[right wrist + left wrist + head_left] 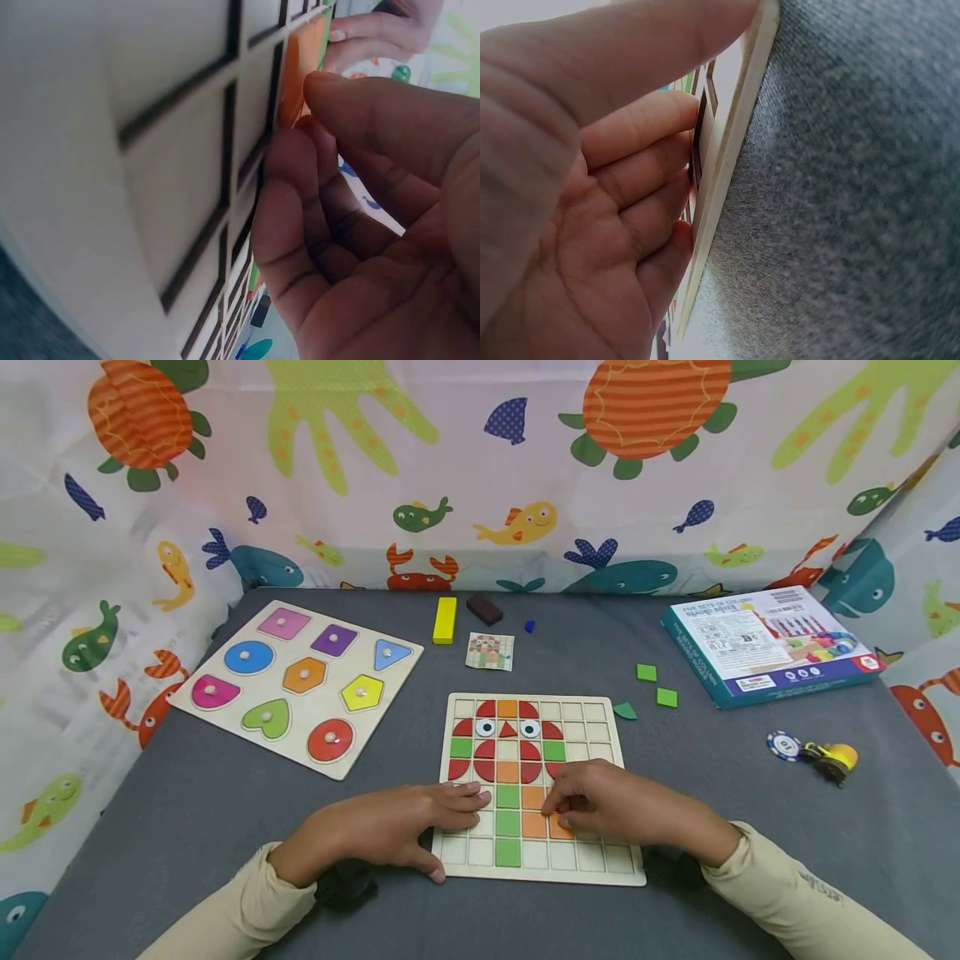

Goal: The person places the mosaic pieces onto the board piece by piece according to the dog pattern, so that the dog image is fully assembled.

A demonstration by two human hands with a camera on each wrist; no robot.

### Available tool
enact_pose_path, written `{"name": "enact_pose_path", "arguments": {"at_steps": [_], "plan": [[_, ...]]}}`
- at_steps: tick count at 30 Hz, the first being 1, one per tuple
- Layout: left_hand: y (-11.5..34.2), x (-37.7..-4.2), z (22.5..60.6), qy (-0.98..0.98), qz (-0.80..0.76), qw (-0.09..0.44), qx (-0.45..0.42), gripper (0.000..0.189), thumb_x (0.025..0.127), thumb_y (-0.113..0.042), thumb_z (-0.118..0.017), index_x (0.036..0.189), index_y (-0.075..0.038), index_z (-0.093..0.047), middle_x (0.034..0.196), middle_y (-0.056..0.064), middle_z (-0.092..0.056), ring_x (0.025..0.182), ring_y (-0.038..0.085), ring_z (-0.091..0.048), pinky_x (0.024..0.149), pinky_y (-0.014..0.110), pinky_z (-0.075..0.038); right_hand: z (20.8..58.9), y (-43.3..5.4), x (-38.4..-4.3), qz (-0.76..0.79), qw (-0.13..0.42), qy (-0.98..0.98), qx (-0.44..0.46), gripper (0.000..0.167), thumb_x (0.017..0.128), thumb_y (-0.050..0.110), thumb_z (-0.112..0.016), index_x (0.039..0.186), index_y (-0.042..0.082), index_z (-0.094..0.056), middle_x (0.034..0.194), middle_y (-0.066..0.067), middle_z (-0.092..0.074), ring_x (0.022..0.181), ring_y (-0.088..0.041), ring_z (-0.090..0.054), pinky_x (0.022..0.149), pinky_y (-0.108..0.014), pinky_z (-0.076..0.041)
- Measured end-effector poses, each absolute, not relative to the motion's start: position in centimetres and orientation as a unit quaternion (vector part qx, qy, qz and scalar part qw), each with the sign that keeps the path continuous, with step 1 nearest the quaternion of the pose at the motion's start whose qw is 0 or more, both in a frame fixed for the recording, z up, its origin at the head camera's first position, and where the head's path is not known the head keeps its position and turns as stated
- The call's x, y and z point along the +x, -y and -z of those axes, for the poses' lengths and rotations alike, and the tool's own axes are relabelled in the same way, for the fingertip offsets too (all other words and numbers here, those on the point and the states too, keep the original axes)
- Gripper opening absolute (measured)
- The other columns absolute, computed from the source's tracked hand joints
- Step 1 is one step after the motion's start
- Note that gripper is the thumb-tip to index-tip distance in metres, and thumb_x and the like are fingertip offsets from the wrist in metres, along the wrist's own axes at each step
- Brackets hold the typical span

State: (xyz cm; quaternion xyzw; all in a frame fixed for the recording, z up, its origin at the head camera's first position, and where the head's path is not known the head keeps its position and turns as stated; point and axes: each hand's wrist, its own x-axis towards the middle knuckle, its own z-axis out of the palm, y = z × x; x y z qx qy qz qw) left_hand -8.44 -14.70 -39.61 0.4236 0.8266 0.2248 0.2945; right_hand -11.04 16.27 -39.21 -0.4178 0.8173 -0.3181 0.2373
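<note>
A wooden grid board [592,857] lies in front of me, with red, green and orange pieces set in its squares. My right hand [622,806] is over its right part and pinches an orange square tile [559,828] between thumb and fingertips. In the right wrist view the orange tile [298,64] shows at the grid, partly hidden by the thumb. The left hand [390,822] rests with extended fingers on the board's left side, its thumb at the near left corner. Seen from the left wrist, the fingers [649,127] lie along the board edge [727,161].
A shape puzzle board [360,643] lies left. Behind the grid are a yellow block [445,620], a brown block [484,608] and a picture card [490,652]. Green squares [647,672], a green piece [625,711], a box [772,647] and a toy [831,762] are right.
</note>
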Motion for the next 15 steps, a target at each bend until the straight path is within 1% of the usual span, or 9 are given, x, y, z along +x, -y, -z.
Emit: {"name": "enact_pose_path", "arguments": {"at_steps": [4, 7, 10, 12, 15], "plan": [[14.6, -8.4, 39.6, -0.829, -0.223, 0.293, 0.421, 0.077, 0.081, -0.031, -0.080, 0.147, -0.018, -0.044, 0.156, -0.008, -0.029, 0.144, 0.011, -0.020, 0.109, 0.038, -0.032, 39.5, -16.3, -11.0, 0.312, 0.221, -0.829, -0.409, 0.014, 0.090, 0.005, -0.069, 0.097, 0.016, -0.073, 0.082, 0.012, -0.056, 0.074, -0.005, -0.052, 0.065, -0.023, -0.047], [14.6, -8.3, 39.6, -0.830, -0.222, 0.293, 0.420, 0.077, 0.081, -0.032, -0.079, 0.148, -0.019, -0.044, 0.156, -0.008, -0.029, 0.144, 0.011, -0.019, 0.109, 0.040, -0.032, 39.6, -16.6, -11.3, 0.311, 0.206, -0.833, -0.409, 0.012, 0.090, 0.007, -0.070, 0.097, 0.016, -0.073, 0.085, 0.012, -0.059, 0.075, -0.006, -0.053, 0.067, -0.024, -0.048], [14.6, -8.4, 39.6, -0.829, -0.222, 0.293, 0.422, 0.077, 0.081, -0.032, -0.079, 0.148, -0.019, -0.043, 0.156, -0.008, -0.029, 0.144, 0.012, -0.019, 0.109, 0.040, -0.033, 39.5, -17.4, -11.9, 0.314, 0.195, -0.841, -0.396, 0.013, 0.090, 0.009, -0.070, 0.101, 0.015, -0.073, 0.092, 0.010, -0.063, 0.077, -0.007, -0.053, 0.067, -0.025, -0.047], [14.6, -8.4, 39.6, -0.829, -0.221, 0.293, 0.423, 0.077, 0.081, -0.032, -0.079, 0.148, -0.019, -0.043, 0.156, -0.008, -0.029, 0.145, 0.012, -0.019, 0.108, 0.040, -0.033, 39.3, -18.1, -12.5, 0.314, 0.181, -0.851, -0.380, 0.015, 0.090, 0.009, -0.070, 0.104, 0.014, -0.073, 0.095, 0.008, -0.064, 0.079, -0.008, -0.052, 0.067, -0.025, -0.047], [14.6, -8.4, 39.6, -0.828, -0.222, 0.294, 0.423, 0.077, 0.081, -0.031, -0.080, 0.148, -0.019, -0.043, 0.156, -0.007, -0.028, 0.145, 0.012, -0.019, 0.109, 0.039, -0.033, 39.0, -19.2, -13.5, 0.315, 0.154, -0.867, -0.355, 0.017, 0.090, 0.008, -0.069, 0.106, 0.012, -0.073, 0.097, 0.007, -0.065, 0.078, -0.009, -0.051, 0.064, -0.025, -0.046]]}}
